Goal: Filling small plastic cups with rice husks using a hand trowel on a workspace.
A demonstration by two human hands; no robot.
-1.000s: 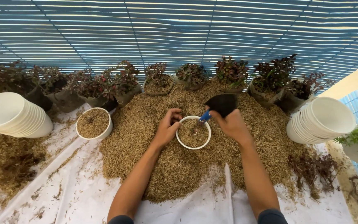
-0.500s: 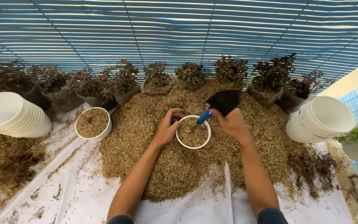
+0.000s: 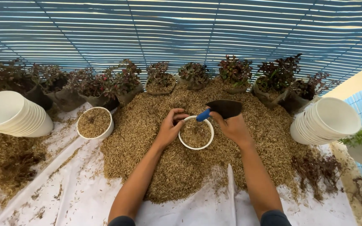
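- The right hand (image 3: pixel 233 127) is closed around the blue handle of a trowel (image 3: pixel 221 109), whose dark blade is lifted just above the far right rim of a white pot (image 3: pixel 184 142).
- The left hand (image 3: pixel 170 125) curls over the left rim of that same pot, thumb and fingers clasping the edge.
- The white pot sits sunk in the middle of a heap of brown husk mix (image 3: pixel 156 167) and is itself partly filled with the same material.
- A second white pot (image 3: pixel 94 123), filled nearly to the brim, stands to the left at the edge of the heap, well apart from both hands.
- The heap lies on a white sheet (image 3: pixel 63 196).
- Stacks of empty white pots lie on their sides: one at far left (image 3: pixel 11 115), one at right (image 3: pixel 325 121).
- A row of small reddish-leaved plants in dark bags (image 3: pixel 193 75) lines the far side of the heap.
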